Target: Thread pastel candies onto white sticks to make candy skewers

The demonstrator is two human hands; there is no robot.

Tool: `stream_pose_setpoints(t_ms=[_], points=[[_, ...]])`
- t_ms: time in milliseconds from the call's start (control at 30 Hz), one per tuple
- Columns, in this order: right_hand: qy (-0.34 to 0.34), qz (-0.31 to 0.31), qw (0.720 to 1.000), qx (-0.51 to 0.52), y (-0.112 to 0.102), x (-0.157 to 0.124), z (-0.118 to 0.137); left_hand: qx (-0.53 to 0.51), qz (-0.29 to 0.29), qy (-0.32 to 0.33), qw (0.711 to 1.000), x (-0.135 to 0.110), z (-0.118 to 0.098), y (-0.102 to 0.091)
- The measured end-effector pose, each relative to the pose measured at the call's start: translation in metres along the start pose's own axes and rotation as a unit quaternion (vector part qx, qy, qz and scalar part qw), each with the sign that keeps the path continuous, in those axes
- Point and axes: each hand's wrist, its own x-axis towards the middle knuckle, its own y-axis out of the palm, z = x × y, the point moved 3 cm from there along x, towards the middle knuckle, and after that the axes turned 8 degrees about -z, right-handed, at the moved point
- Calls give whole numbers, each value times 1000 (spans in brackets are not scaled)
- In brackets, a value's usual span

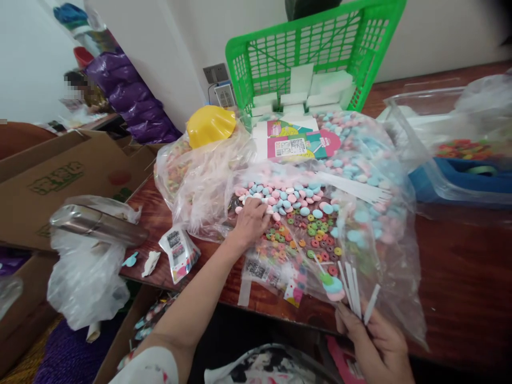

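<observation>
My left hand (252, 220) reaches onto the table with its fingers curled, picking among the pink and blue round candies (288, 194). Just in front of those lie small coloured ring candies (316, 237). My right hand (374, 341) is at the table's near edge, pinched on several white lollipop sticks (354, 290) fanned upward, one with blue, pink and green candies stacked on it. A large clear plastic bag (384, 250) of candies lies under and around both piles.
A green plastic basket (308, 53) with white blocks stands behind. A yellow bowl (210, 125) sits on another candy bag. Printed packets (298, 141) lie at the back. A clear tub (452, 154) is at right. Cardboard boxes (60, 181) and a white bag stand at left.
</observation>
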Motion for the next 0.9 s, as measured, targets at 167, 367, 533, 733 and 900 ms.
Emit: stream_pose_setpoints(t_ms=[167,367,533,733,900], points=[[-77,31,996,-27,6,5,13,3,-18,57,998,-4,-7,11],[-114,29,991,-62,6,4,26,-348,-68,-183,917,-12,-14,1],[-136,52,984,-102,-4,12,31,-646,48,-393,652,-42,-51,-25],[-194,85,963,-164,-15,22,42,-706,92,-416,566,-70,-80,-46],[-202,113,958,-168,-19,12,45,-718,110,-404,556,-80,-85,-48]])
